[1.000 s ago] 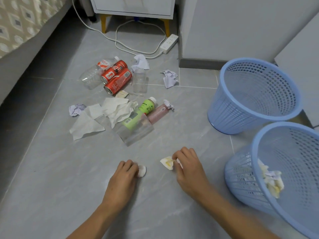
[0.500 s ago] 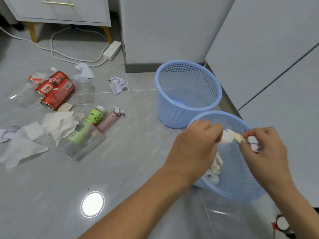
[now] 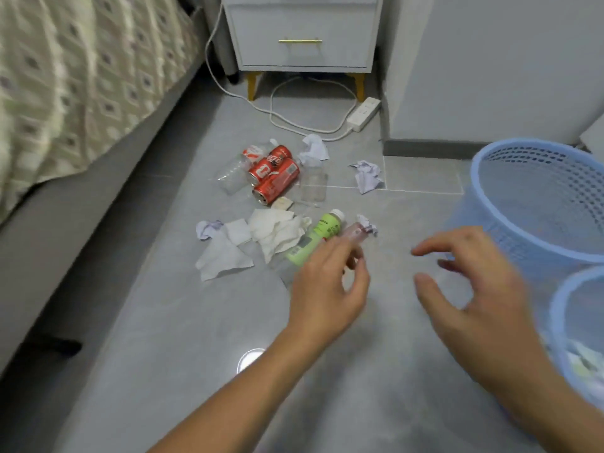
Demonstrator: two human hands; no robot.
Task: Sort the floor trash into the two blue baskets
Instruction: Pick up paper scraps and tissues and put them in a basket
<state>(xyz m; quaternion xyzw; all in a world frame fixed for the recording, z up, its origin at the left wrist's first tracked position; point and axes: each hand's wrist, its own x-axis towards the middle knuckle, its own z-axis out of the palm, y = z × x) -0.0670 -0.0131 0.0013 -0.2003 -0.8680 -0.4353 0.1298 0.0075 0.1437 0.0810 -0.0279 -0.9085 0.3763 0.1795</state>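
Now your left hand point(image 3: 327, 286) and right hand point(image 3: 474, 289) hang empty, fingers spread apart, mid-frame over the gray floor point(image 3: 163, 338). The green bottle point(image 3: 313, 238), red cans point(image 3: 274, 178) and white tissues point(image 3: 274, 230) lie above them. Two blue baskets point(image 3: 536, 197) stand at the right edge.

Soft, even indoor light fills the room, bright enough to read colours, and shadows are faint. A round white glare spot point(image 3: 250, 358) on the glossy grey floor point(image 3: 137, 338) reflects an overhead lamp. Just right of that spot and above it, the left hand point(image 3: 327, 289) is slightly smeared; farther right, the right hand point(image 3: 470, 289) is heavily motion-blurred. The far basket point(image 3: 536, 204) and the near basket point(image 3: 572, 322), right of the glare, smear too. The bed cover point(image 3: 81, 76), up-left, is streaked and bowed by the wide lens.
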